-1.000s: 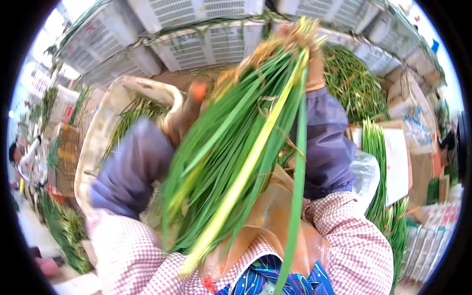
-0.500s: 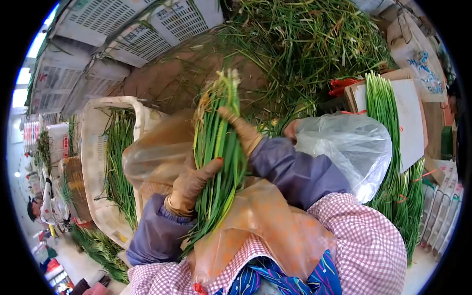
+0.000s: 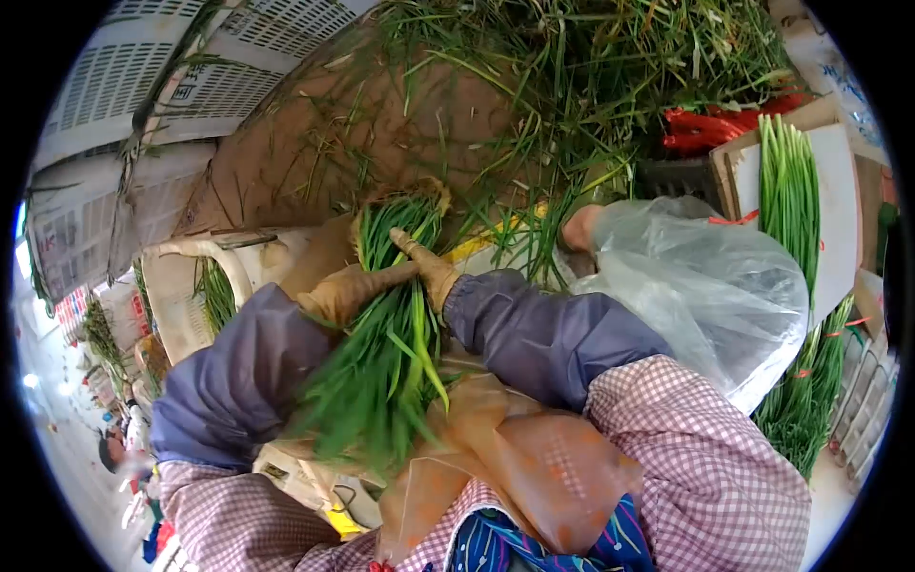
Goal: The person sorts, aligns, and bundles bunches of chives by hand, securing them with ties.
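Observation:
A loose bunch of green chives (image 3: 381, 367) lies between my two gloved hands, leaf tips toward my body and slightly blurred, butt ends pointing away with brownish trimmings around them. My left hand (image 3: 348, 291), in a tan glove, wraps the bunch from the left at mid-length. From the right, my right hand (image 3: 429, 267) is closed on it too, one finger stretched along the stalks. The hands meet over the chives, so part of the stalks is hidden. An orange-tinted plastic apron (image 3: 534, 458) covers my lap below the leaves.
A white crate (image 3: 176, 296) with more chives stands at the left. Perforated white crates (image 3: 286, 29) line the upper left. Loose trimmings (image 3: 591, 76) heap on the floor ahead. At right, tied chives (image 3: 789, 191) lie on a white board (image 3: 839, 219). Clear plastic (image 3: 696, 276) covers my right leg.
The bunch has tipped away from me and lower, its butt ends now farther down in the view. My left hand has moved forward to meet the right, and the view has shifted.

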`<state>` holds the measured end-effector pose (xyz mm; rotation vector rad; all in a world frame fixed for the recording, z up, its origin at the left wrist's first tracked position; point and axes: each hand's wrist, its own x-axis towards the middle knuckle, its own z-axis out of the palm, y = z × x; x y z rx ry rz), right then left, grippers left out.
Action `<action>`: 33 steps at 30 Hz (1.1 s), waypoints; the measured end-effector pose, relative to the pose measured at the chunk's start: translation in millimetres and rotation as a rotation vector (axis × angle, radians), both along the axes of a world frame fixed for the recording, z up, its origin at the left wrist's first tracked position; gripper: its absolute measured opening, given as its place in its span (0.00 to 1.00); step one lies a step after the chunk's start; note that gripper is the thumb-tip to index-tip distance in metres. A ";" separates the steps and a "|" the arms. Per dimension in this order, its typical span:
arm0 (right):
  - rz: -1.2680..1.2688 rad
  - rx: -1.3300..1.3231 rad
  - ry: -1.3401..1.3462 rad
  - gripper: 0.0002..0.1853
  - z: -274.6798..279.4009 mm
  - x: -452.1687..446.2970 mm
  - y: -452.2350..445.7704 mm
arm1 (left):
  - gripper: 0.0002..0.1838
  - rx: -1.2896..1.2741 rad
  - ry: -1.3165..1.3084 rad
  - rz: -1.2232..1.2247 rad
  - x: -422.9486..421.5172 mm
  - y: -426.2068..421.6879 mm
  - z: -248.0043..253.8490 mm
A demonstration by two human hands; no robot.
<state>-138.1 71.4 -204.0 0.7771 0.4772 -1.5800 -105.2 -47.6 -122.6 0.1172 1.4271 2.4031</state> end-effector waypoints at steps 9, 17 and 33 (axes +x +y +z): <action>-0.218 0.252 0.202 0.16 4.0 4.5 -35.0 | 0.26 -0.648 -0.965 0.089 10.3 18.3 75.2; -0.520 -0.204 0.569 0.13 138.4 -31.6 -34.1 | 0.18 -0.445 -0.879 0.445 34.7 39.3 126.0; 0.237 0.212 1.328 0.17 -26.0 -34.5 -60.3 | 0.18 -1.990 -0.331 -0.145 -126.4 -125.6 33.1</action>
